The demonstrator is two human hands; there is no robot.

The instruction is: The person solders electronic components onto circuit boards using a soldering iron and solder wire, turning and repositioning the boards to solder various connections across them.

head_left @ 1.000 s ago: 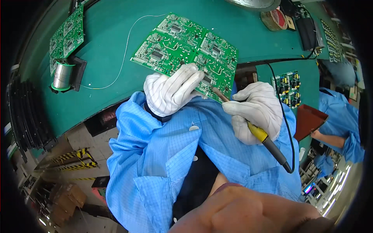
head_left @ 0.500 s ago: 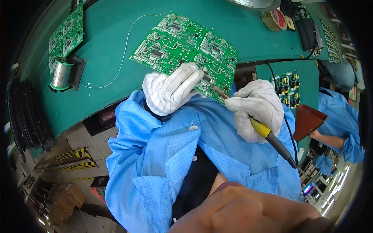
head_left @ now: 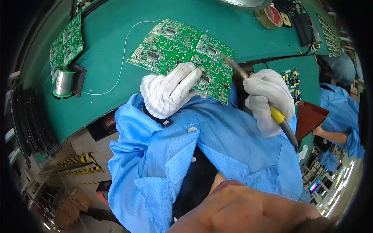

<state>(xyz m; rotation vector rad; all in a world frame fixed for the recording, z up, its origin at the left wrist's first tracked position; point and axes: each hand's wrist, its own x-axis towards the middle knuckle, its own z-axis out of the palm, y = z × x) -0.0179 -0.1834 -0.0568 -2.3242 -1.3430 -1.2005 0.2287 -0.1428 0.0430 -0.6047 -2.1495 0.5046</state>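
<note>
A green circuit board panel (head_left: 163, 54) slants over the near edge of the table. My left hand (head_left: 167, 91), in a white glove, grips its near edge with fingers across the top; the thumb is mostly hidden. In my gloved right hand (head_left: 268, 101) is a soldering iron (head_left: 277, 115) with a yellow and dark handle. Its metal tip points up and left, over the panel's right part; I cannot tell whether it touches. Solder wire (head_left: 125, 48) runs from a spool (head_left: 64, 82) at the left to the panel's far edge.
More green boards (head_left: 67, 44) stand tilted behind the spool. At the right are boards with yellow and black parts (head_left: 292, 83), a reddish-brown tray (head_left: 311, 118) and a co-worker's arm (head_left: 333, 136). A tape roll (head_left: 269, 17) sits at the far right.
The soldering iron has moved up and to the right with my right hand, its tip going from the panel's near part to farther up. My left hand keeps its grip.
</note>
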